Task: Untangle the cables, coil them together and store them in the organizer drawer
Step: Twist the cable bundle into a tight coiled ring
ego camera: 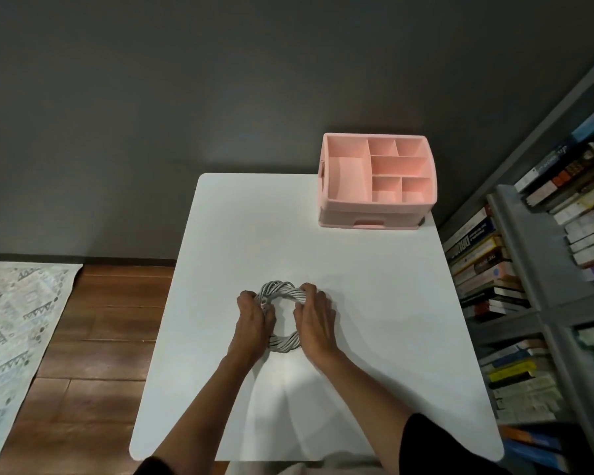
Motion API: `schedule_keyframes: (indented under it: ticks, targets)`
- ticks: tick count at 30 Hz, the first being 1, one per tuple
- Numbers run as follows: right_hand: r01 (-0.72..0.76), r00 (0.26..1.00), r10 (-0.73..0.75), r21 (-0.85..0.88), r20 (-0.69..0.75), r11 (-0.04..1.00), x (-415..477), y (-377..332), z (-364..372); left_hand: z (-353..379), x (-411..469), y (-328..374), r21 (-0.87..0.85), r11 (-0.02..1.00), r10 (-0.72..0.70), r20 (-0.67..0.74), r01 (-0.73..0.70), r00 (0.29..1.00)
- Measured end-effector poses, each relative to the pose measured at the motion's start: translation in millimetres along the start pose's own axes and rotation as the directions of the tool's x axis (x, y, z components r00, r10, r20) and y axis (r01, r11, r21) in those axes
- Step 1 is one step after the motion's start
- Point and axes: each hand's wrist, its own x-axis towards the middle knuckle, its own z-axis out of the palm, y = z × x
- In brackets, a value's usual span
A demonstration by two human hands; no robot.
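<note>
Both hands, left (pixel 254 315) and right (pixel 315 315), gripped the grey cable coil (pixel 282 293), seemingly on the desk (pixel 374 303), well short of the pink organizer (pixel 374 204).

Surroundings: desk, wall, floor, rug, shelving.
White desk (pixel 357 303) with rounded corners, set against a dark grey wall (pixel 151 97). Left of it is brown wood-plank floor (pixel 100 337), with a dark baseboard (pixel 83 259) along the wall foot. A pale patterned rug (pixel 14 337) lies on the floor at far left, one corner near the baseboard. Right of the desk, close beside it, is a grey bookshelf (pixel 535 269). Its shelves are packed with books (pixel 477 258), mostly stacked flat with spines out. Titles too blurred to read.
</note>
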Motion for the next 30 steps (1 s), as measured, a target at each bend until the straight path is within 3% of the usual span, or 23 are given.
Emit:
schedule_keyframes:
  ticks: [4,8,10,13,17,21,24,30]
  targets:
    - [0.020,0.995,-0.034,-0.152,-0.090,0.988,-2.4,3.0,4.3,6.5,3.1,-11.6,0.351,0.925,0.166,-0.033,-0.144,0.986]
    - [0.050,0.990,-0.076,-0.197,-0.122,0.979,0.3,8.7,2.6,12.2,18.1,-30.5,0.474,0.876,0.124,-0.037,-0.091,0.992]
    - [0.056,0.989,-0.085,-0.232,-0.119,0.971,1.0,12.2,2.9,11.6,16.6,-29.7,0.351,0.935,0.084,-0.055,-0.059,0.995]
    - [0.084,0.991,-0.107,-0.268,-0.075,0.960,1.0,15.9,4.0,3.8,8.7,-19.6,0.022,0.995,0.095,-0.062,-0.093,0.994]
    - [0.161,0.981,-0.184,-0.280,-0.057,0.946,2.6,16.5,5.1,2.4,-2.6,-8.9,-0.106,0.989,0.086,-0.171,-0.105,0.981]
    - [0.208,0.972,-0.230,-0.313,-0.036,0.927,5.0,18.5,8.1,7.3,-2.8,-15.5,0.180,0.954,0.270,-0.166,-0.240,0.949]
    - [0.240,0.963,-0.267,-0.362,-0.026,0.901,7.5,23.6,10.5,12.3,7.4,-23.1,0.419,0.887,0.265,-0.119,-0.193,0.957]
    - [0.259,0.956,-0.291,-0.361,-0.037,0.896,11.0,33.1,17.3,6.2,17.1,-31.2,0.455,0.829,0.331,0.070,-0.325,0.941]
